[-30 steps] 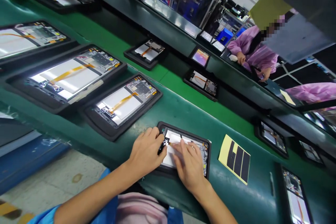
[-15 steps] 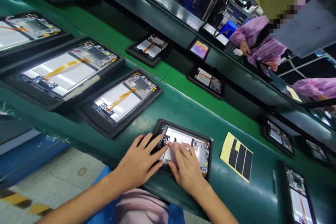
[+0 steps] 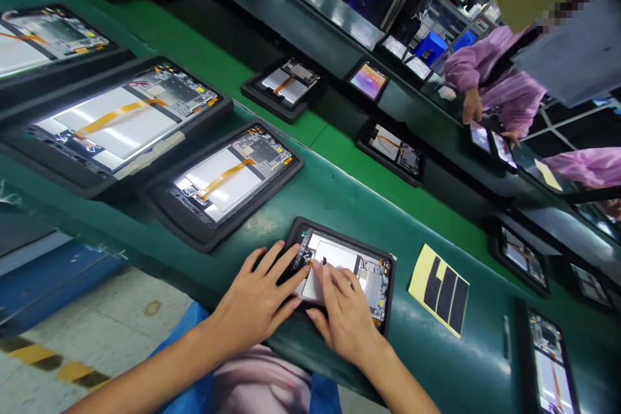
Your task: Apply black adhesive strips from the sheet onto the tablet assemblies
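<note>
An opened tablet in a black tray lies on the green bench in front of me, its pale battery and circuit board exposed. My left hand rests across the tablet's left end, fingers spread, with the index fingertip at the battery's edge. Over the battery is my right hand, its fingers stretched out and pressing near the left index fingertip, the thumb apart. A small black piece, perhaps tape, shows beside the right fingertips; what lies beneath them is hidden. To the right is a yellow sheet bearing black strips.
Several opened tablets in black trays, such as this tablet, line the bench on the left. Another tablet lies at the right. Beyond runs a green belt carrying more trays. A person in pink works across it.
My right thumb and fingers have shifted slightly on the battery, while my left hand stays nearly still. Across the line, the person's hands now have lit screens beside them. The view has tilted slightly.
</note>
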Available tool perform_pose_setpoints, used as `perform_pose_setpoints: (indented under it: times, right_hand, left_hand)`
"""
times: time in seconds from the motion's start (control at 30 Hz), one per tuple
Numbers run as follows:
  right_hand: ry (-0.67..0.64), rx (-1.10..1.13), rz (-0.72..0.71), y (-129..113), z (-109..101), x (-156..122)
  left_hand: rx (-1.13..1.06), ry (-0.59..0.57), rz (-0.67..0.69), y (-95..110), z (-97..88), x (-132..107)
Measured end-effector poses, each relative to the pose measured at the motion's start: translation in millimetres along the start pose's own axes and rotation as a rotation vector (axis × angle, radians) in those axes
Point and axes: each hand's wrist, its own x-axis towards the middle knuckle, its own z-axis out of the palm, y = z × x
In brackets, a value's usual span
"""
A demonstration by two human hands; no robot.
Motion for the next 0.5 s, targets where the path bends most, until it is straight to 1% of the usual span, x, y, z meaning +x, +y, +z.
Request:
perform_pose_setpoints:
  times: [0.2, 0.27, 0.4, 0.5]
  right_hand:
    - [-0.030, -0.013, 0.028, -2.3, -0.3, -1.0]
    - [-0.038, -0.016, 0.022, -2.6, -0.7, -0.8]
    - [-0.045, -0.036, 0.003, -3.1, -1.6, 0.4]
    - [-0.045, -0.053, 0.006, -3.9, -1.6, 0.7]
  left_hand:
    - [-0.003, 0.040, 0.058, -1.4, -1.4, -1.8]
    - [-0.021, 0.041, 0.048, -0.4, -1.3, -1.9]
    - [-0.032, -0.006, 0.006, 2.2, 0.5, 0.7]
    - [-0.039, -0.002, 0.004, 2.5, 1.6, 1.4]
